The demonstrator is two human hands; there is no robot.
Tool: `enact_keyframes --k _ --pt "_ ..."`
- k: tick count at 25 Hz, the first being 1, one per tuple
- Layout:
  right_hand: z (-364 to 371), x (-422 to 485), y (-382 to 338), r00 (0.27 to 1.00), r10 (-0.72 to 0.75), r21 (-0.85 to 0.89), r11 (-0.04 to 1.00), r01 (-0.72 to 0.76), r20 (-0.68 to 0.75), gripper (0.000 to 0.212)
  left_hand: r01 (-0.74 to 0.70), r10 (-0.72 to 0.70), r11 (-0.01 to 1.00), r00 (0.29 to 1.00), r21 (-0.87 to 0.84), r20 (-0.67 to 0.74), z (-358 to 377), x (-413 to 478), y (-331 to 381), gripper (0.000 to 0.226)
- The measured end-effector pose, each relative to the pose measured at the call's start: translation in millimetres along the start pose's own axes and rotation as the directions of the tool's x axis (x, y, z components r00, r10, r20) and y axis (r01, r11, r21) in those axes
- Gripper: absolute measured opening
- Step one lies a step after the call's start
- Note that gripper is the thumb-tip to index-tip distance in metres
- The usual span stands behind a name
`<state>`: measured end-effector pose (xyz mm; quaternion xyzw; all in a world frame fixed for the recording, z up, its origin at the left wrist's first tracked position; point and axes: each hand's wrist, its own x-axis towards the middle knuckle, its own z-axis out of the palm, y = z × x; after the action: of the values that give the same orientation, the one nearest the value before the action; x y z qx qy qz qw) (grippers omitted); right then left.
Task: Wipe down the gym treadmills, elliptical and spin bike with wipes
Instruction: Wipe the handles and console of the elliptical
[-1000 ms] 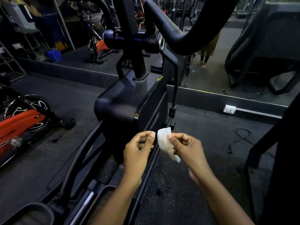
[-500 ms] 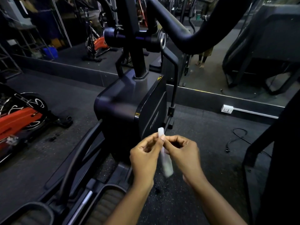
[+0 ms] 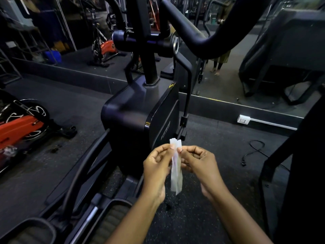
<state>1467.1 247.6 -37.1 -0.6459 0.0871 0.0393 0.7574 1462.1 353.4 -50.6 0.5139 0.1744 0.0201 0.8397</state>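
- Reference: the elliptical housing (image 3: 137, 117) stands on the floor, and the upright post (image 3: 149, 59) rises from its top.
- The handlebar arm (image 3: 193, 36) crosses above the housing, toward the upper right.
- The footplate (image 3: 112, 221) lies in front of the housing, to the lower left (only partly in view).
- The spin bike (image 3: 19, 127) stands well to the left of the housing.
- The mirror wall (image 3: 219, 81) runs behind the housing; the wall socket (image 3: 243, 119) sits at its base, to the housing's right.
- The cable (image 3: 253, 150) lies on the floor right of the housing, in front of the socket.
- The wipe (image 3: 176, 166) hangs in front of the housing's right side, with the left hand (image 3: 156, 166) pinching its top from the left and the right hand (image 3: 198, 162) from the right.
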Motion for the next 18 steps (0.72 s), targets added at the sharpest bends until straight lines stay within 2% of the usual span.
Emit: enact_keyframes --k 3,5,8,10,11,12,14,16,18 --pt "-0.5 -2.2 2.6 1.0 0.009 0.02 1.0 -0.01 0.021 0.009 0.047 -0.047 0.999 0.998 0.015 -0.039 0.4 -0.1 -2.4 0.01" --pt "-6.6 0.0 1.4 0.999 0.038 0.055 0.998 -0.038 -0.005 0.009 0.093 -0.094 0.995 0.995 -0.034 -0.044 -3.0 3.1 1.2 0.006" --pt "-21.1 9.0 -0.8 0.994 0.096 0.058 0.994 -0.093 -0.058 0.008 0.083 -0.085 0.996 0.995 -0.039 -0.044 -9.9 7.7 5.1 0.005" --pt "-24.3 12.7 1.7 0.992 0.054 -0.044 0.997 -0.059 -0.117 0.008 0.053 -0.052 0.998 0.998 0.023 -0.046 -9.7 6.1 4.9 0.004" --pt "-23.3 13.1 4.2 0.984 -0.047 -0.208 0.978 0.01 -0.174 0.006 0.023 -0.018 0.997 0.998 0.07 -0.06 -8.3 4.9 2.8 0.003" --pt "-20.1 11.2 5.8 0.957 -0.204 -0.409 0.907 0.105 -0.207 0.004 -0.012 0.02 0.994 0.997 0.112 -0.077 -6.1 2.7 0.5 0.002" --pt "-9.5 2.8 6.3 0.833 -0.535 -0.679 0.665 0.311 -0.142 0.002 -0.094 0.116 0.978 0.987 0.184 -0.108 -0.9 -1.1 -4.9 0.009" --pt "-1.1 -3.2 6.5 0.708 -0.706 -0.755 0.465 0.463 -0.001 0.005 -0.174 0.201 0.956 0.975 0.237 -0.096 4.5 -5.3 -8.4 0.018" --pt "3.2 -3.9 10.0 0.632 -0.766 -0.785 0.319 0.53 0.115 0.011 -0.191 0.207 0.965 0.975 0.181 -0.078 8.6 -10.3 -7.2 0.02"
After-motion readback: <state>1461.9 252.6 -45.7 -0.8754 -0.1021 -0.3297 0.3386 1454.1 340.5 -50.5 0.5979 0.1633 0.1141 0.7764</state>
